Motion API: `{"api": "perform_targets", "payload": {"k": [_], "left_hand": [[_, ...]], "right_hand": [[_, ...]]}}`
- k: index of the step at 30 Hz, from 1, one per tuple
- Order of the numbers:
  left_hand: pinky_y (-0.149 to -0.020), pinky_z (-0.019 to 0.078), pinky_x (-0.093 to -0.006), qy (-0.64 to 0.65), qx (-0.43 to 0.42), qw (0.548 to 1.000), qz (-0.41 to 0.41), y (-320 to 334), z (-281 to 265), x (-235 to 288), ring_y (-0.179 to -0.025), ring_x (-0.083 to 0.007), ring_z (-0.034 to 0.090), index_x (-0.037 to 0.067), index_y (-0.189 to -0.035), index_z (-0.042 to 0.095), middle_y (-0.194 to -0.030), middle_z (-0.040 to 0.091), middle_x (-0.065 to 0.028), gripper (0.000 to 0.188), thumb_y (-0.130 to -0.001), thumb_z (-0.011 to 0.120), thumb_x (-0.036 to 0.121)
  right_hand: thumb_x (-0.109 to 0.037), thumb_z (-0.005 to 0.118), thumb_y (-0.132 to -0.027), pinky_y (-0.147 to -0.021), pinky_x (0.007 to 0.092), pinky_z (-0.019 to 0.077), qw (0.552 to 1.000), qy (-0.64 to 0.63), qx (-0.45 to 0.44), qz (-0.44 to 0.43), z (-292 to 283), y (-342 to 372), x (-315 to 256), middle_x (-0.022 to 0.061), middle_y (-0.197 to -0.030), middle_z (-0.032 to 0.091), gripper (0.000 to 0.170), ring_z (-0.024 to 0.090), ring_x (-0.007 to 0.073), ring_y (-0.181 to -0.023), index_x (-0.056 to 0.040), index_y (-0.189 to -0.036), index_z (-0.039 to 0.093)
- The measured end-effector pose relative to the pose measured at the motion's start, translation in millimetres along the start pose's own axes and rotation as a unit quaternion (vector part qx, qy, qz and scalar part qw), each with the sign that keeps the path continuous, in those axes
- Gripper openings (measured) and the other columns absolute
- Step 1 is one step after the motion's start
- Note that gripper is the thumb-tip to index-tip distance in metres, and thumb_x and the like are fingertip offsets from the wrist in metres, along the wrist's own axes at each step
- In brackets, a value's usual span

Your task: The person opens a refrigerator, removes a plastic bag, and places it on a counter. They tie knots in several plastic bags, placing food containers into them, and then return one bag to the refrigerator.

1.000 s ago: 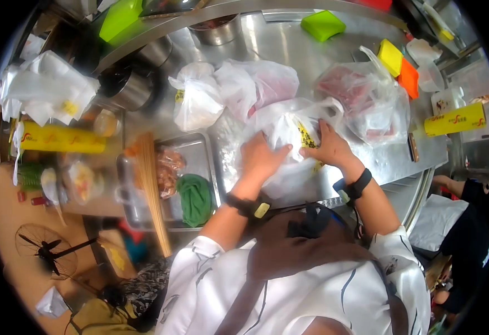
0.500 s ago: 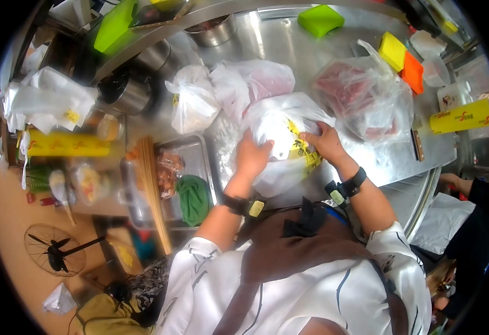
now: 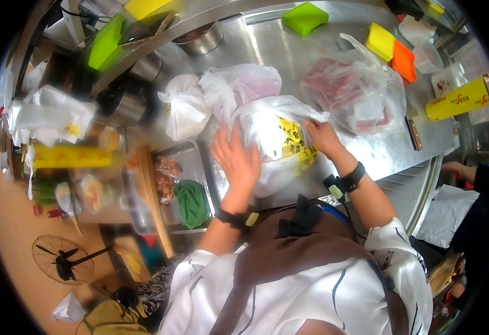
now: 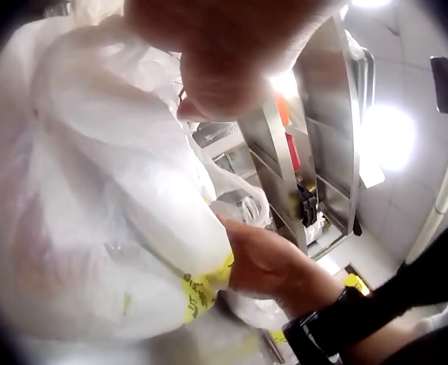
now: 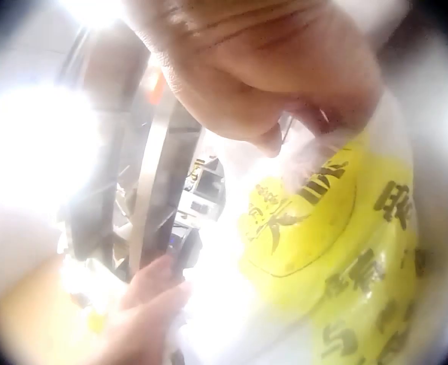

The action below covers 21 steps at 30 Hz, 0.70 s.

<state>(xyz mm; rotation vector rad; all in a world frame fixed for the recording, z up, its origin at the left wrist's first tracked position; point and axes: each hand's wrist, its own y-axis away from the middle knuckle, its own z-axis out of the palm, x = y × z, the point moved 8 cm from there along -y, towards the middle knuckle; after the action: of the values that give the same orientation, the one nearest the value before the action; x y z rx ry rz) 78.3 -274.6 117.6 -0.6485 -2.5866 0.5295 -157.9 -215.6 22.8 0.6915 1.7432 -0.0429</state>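
Head view: four plastic bags [image 3: 186, 111] on steel counter [image 3: 247, 53]. Left hand [image 3: 236, 161], fingers apart, beside yellow-printed bag [image 3: 282, 146]; right hand [image 3: 325, 138] pinches its plastic. One steel tray [image 3: 194, 163] holds one green cloth [image 3: 191, 204], one clear bag of brown pieces [image 3: 167, 180].

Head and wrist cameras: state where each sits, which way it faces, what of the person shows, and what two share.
Head: worn on the head, facing forward and down at the counter and white bag; left hand, right hand, forearms and apron show.
Left wrist: worn there, facing past the bag toward shelves and a bright light; left hand above, right hand beyond.
Right wrist: worn there, facing the bag's yellow print; right hand above, left hand blurred at lower left.
Shared: both wrist views show the bag and both hands.
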Motion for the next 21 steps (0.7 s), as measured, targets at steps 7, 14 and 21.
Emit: {"api": "perform_targets", "payload": {"k": [7,14,21], "left_hand": [[-0.101,0.0392,-0.0445,0.167,-0.146,0.975,0.031,12,30,0,-0.117,-0.0418,0.05,-0.003,-0.128,0.048,-0.128,0.05,-0.0249,0.055,-0.083,0.068,0.02],[-0.102,0.0397,-0.0459,0.202,-0.176,0.96,-0.086,21,47,-18,-0.12,-0.0461,0.046,-0.009,-0.135,0.037,-0.134,0.042,-0.0322,0.063,-0.083,0.065,0.014],[-0.112,0.0234,-0.0511,0.094,-0.215,0.971,0.034,60,11,-17,-0.135,-0.041,0.033,-0.002,-0.138,0.037,-0.141,0.04,-0.0252,0.065,-0.076,0.058,0.002]], "right_hand": [[-0.017,0.069,-0.077,-0.095,0.0421,0.0434,0.875,0.395,0.075,-0.27,11,51,-58,0.0222,-0.125,0.056,0.047,0.051,0.0378,-0.117,0.0014,-0.118,0.058],[-0.017,0.076,-0.069,-0.102,0.0494,0.0357,0.84,0.381,-0.052,-0.383,58,59,-76,0.0189,-0.138,0.045,0.071,0.039,0.0365,-0.13,-0.0047,-0.133,0.049],[-0.024,0.078,-0.067,-0.102,0.0549,0.0323,0.773,0.502,-0.062,-0.383,88,66,-67,0.0187,-0.148,0.032,0.086,0.029,0.035,-0.139,-0.0166,-0.143,0.039]]}}
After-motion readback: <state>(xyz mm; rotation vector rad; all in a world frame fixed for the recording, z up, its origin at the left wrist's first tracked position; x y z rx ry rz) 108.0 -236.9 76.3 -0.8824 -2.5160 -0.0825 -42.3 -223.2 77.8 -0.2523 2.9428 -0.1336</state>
